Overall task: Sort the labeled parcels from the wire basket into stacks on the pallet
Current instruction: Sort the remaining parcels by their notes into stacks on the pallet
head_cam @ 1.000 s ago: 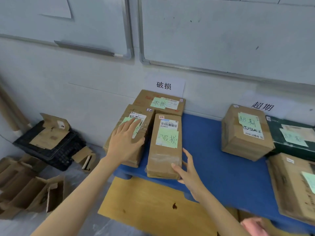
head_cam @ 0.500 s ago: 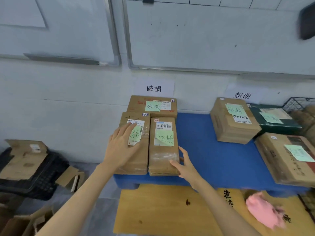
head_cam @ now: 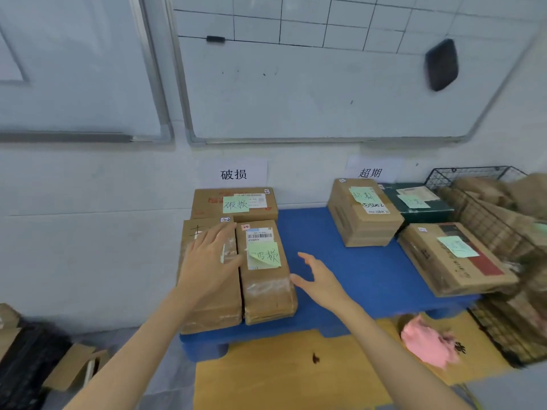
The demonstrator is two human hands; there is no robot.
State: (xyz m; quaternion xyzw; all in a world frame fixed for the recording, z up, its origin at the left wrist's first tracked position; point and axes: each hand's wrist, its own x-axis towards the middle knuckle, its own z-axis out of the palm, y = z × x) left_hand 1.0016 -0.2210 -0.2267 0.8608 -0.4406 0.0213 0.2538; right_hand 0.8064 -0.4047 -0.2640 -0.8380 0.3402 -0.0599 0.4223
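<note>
Blue pallet [head_cam: 319,232] along the wall, two groups on it. Wire basket [head_cam: 470,170] at the pallet's right end, packed with brown parcels [head_cam: 497,220], blurred.

Right group, under the 超期 sign [head_cam: 370,173]: tan box [head_cam: 364,223] at the back, dark green box [head_cam: 429,213] just beside it, flat long box [head_cam: 438,270] in front. Each has a green note.

Left group, under the 破损 sign [head_cam: 233,174]: back parcel [head_cam: 213,204] against the wall, left front parcel [head_cam: 207,309] and right front parcel [head_cam: 266,297] side by side and touching, both overhanging the pallet's front edge.

Left hand [head_cam: 210,261]: flat, palm down on top of the left front parcel, fingers straight, gripping nothing. Right hand [head_cam: 319,279]: open, fingers spread, over the pallet just right of the right front parcel, holding nothing; contact with its side, can't tell.

Versus 0.5 s ago: right hand was at that parcel's near right corner and now sits further up its side. Left hand is on the same parcel. More of the basket is now in view.
</note>
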